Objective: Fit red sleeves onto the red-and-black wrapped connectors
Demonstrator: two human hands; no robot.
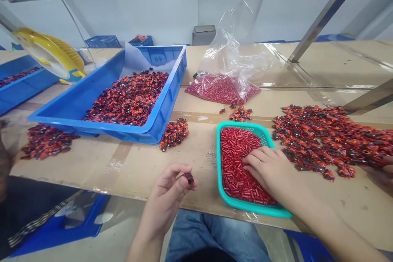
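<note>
My left hand (172,192) is closed in a pinch around a small black-and-red plastic piece (189,177), held just above the table's front edge. My right hand (270,172) reaches into a teal plastic basket (219,163) full of short red tubes (239,168). Its fingers are bent together, with the tips down at the tubes. What lies between those fingertips is hidden. To the right of the basket spreads a large heap of black-and-orange pieces (319,139). A small pile of similar pieces (174,134) sits left of the basket.
A big blue tray (147,132) of black-and-orange pieces stands at left. Behind the basket rests a clear bag (224,88) of red tubes. A yellow fan (52,53) is at far left. Other people's parts show at both edges, including a hand (387,166).
</note>
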